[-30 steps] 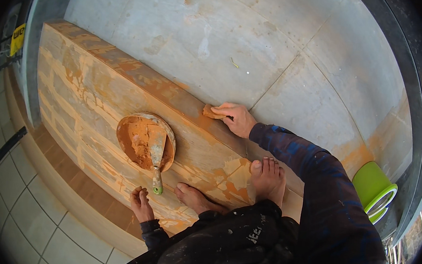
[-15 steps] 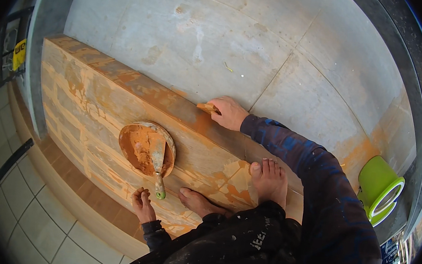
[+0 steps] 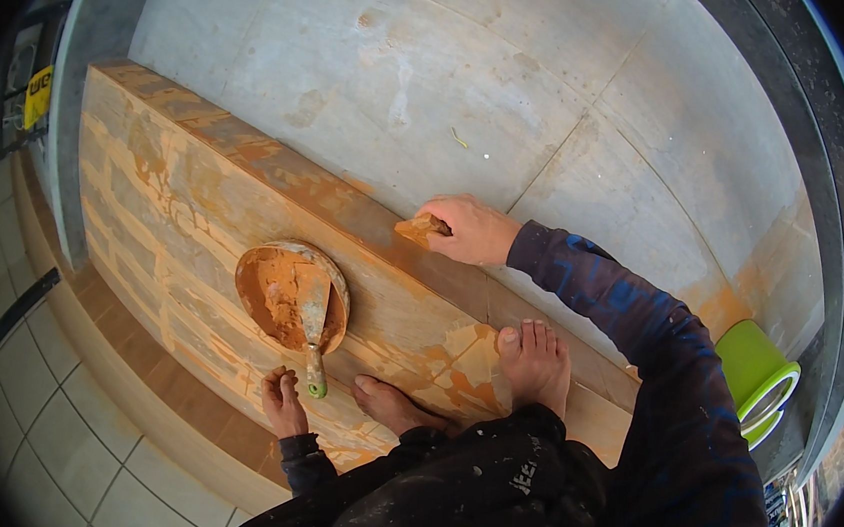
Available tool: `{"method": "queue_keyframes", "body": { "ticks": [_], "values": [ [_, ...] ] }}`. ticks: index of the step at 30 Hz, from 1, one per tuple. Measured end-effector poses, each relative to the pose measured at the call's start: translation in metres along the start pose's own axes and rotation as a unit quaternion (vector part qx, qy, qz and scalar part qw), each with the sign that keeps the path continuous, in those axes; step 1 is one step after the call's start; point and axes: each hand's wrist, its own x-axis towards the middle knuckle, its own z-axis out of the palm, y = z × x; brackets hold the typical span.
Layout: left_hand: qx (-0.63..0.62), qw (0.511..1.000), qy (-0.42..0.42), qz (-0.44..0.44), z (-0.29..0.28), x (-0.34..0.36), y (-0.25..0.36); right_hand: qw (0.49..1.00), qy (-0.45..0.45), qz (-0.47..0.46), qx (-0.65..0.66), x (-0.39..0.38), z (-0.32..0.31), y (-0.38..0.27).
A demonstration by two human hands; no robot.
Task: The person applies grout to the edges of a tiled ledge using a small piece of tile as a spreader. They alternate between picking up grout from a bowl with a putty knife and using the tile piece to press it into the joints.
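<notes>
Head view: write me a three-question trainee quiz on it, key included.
1. True or false: the left hand grips the orange-stained pad.
2. Which tool rests in the round bowl?
a) paintbrush
b) putty knife
c) hammer
3. Fill in the colour: the bucket at the picture's right is ____.

Key: 1. False; the right hand grips it. 2. b, the putty knife. 3. Lime green.

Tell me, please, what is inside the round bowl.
The bowl holds orange paste and a scraper, handle jutting past the rim; whatever lies beneath the scraper or paste is covered.
</notes>
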Motion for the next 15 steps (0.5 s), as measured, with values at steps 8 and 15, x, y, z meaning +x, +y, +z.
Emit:
{"method": "queue_keyframes", "body": {
  "ticks": [8, 15],
  "values": [
    [-0.010, 1.000, 0.005, -0.001, -0.002, 0.002, -0.004, 0.978, 0.105, -0.164, -0.074, 0.031, 0.026, 0.046],
    [0.010, 1.000, 0.002, -0.011, 0.000, -0.005, -0.002, 0.991, 0.024, -0.128, -0.003, -0.019, 0.010, -0.014]
  ]
}}
